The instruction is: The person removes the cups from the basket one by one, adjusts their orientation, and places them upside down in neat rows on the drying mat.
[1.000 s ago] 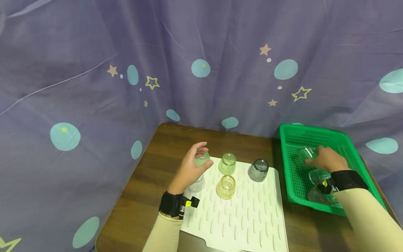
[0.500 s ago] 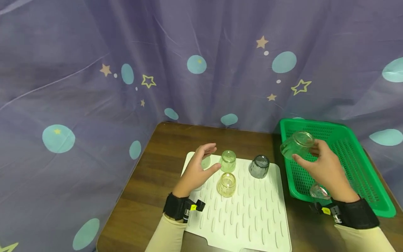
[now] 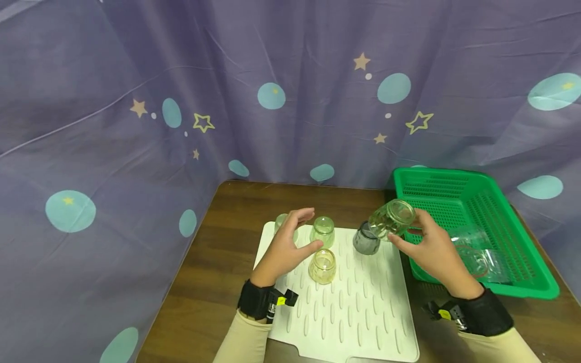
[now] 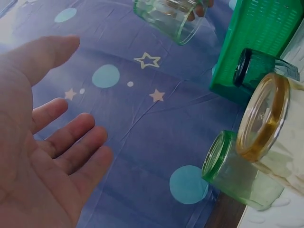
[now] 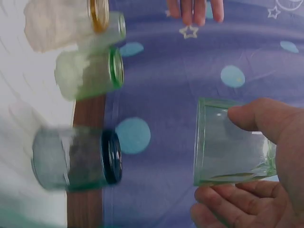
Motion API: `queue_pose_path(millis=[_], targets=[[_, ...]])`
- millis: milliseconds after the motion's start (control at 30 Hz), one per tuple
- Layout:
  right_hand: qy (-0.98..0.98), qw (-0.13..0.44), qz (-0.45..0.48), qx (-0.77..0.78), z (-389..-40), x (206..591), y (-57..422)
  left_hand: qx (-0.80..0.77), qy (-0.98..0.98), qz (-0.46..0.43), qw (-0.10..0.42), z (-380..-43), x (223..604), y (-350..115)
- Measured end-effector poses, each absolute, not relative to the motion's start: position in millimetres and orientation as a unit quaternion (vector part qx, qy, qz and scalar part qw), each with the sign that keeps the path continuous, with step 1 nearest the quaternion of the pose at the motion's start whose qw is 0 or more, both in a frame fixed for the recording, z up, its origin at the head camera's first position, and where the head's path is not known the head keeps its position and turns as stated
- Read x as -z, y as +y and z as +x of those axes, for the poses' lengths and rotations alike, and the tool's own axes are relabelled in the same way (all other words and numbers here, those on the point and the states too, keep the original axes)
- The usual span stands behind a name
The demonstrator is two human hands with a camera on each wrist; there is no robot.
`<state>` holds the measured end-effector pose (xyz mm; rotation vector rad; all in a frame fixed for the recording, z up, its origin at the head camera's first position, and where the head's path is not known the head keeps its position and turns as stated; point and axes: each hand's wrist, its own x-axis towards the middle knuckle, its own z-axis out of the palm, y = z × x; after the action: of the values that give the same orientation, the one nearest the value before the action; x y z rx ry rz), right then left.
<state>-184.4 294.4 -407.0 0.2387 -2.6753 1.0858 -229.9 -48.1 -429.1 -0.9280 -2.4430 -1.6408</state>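
My right hand [image 3: 438,247] grips a pale green glass tumbler [image 3: 391,219] between thumb and fingers, tilted, in the air near the mat's right edge. In the head view it overlaps a dark grey glass [image 3: 366,239] standing on the white mat [image 3: 345,312]. My left hand [image 3: 286,247] hovers over the mat's left part with thumb and fingers apart, holding nothing. Closest to it stand a green glass [image 3: 323,232] and a yellow glass [image 3: 322,267]. A paler green glass [image 3: 280,222] is partly hidden behind the left hand.
On the right is a green plastic basket [image 3: 442,172] with several clear glasses [image 3: 492,264] lying inside. The mat, with raised ridges, lies on a dark wooden table [image 3: 199,272]. A purple curtain [image 3: 308,131] hangs close behind the table.
My right hand has lifted the pale green tumbler out of the basket and carried it left to the mat's edge. My left hand has drawn away from the paler green glass, leaving it standing.
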Motion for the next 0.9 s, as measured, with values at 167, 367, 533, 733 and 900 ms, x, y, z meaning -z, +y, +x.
queue_pose_path(millis=[167,367,533,733,900], targets=[[-0.905,0.115,0.126,-0.389,-179,411,275,0.521,-0.793,-0.314,0.008,-227,429,-44],[-0.885,0.085,0.156,-0.43,-172,419,257,0.517,-0.79,-0.328,-0.021,-225,430,-40],[-0.86,0.056,0.185,-0.472,-168,423,245,0.517,-0.784,-0.343,-0.022,-224,431,-38],[-0.832,0.032,0.21,-0.512,-169,430,233,0.515,-0.776,-0.362,-0.034,-223,433,-37],[-0.822,0.022,0.211,-0.528,-169,431,225,0.52,-0.768,-0.371,-0.047,-221,432,-38]])
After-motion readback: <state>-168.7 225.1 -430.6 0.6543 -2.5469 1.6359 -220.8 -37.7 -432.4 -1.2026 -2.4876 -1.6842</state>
